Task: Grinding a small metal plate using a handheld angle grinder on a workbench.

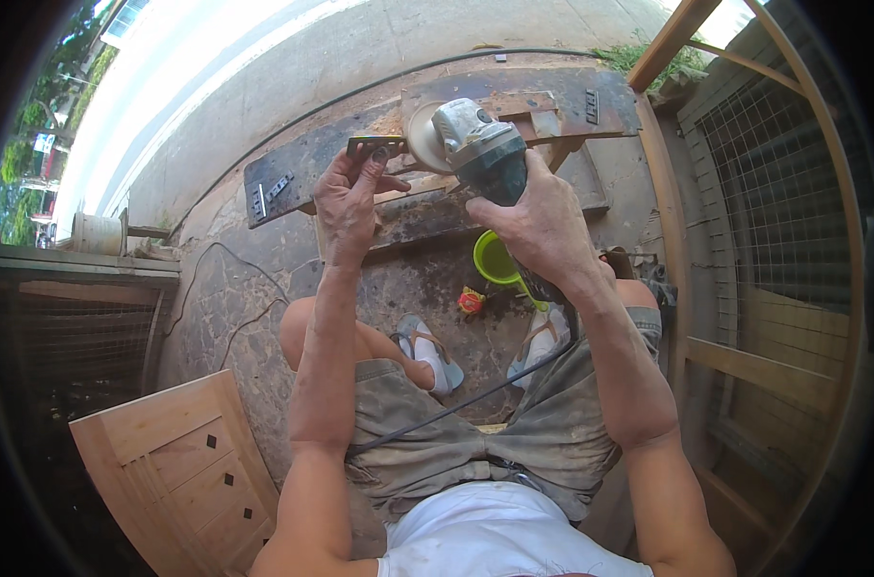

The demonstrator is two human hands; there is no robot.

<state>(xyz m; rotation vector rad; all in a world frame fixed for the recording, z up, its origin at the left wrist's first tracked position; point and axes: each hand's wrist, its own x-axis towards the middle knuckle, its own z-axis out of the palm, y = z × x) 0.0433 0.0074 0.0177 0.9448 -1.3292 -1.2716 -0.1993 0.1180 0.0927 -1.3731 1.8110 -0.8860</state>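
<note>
My right hand [543, 221] is wrapped round the dark green body of an angle grinder [490, 154] with a silver head. A pale round disc [424, 137] is fitted on the grinder and faces left. Between the fingers and thumb of my left hand [349, 200] is a small dark slotted piece [372, 143]. Its right end is at the disc's edge; whether they touch I cannot tell. Both are above a low, worn wooden bench [360, 117]. Similar dark pieces [275, 195] lie on the bench's left end, and another slotted piece [592, 106] lies at its right end.
A black cord [461, 409] crosses my lap. Between my feet and the bench are a lime-green container [495, 258] and a small red-yellow packet [471, 301]. A carved wooden panel [182, 462] leans at lower left. A wooden frame [670, 202] and wire mesh stand on the right.
</note>
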